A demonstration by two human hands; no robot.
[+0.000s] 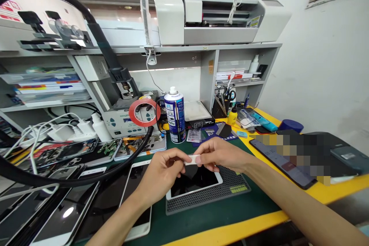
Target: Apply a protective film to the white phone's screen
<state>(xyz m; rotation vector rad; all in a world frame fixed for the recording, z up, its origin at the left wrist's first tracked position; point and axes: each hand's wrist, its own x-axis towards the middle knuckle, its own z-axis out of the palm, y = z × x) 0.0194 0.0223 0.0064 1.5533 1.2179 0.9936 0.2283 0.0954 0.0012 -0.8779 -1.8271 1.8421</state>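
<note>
Left hand (161, 173) and right hand (220, 153), each grip clamped on small white strip (192, 159), just above white-framed phone (194, 181).

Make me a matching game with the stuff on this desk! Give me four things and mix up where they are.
Things:
1. spray can
2. red tape roll
3. white strip
4. white-framed phone

Places:
A. on the grey mat under the hands
B. pinched between the left hand and right hand
C. standing upright behind the hands
D. left of the can

Pairs: 1-C, 2-D, 3-B, 4-A
</note>
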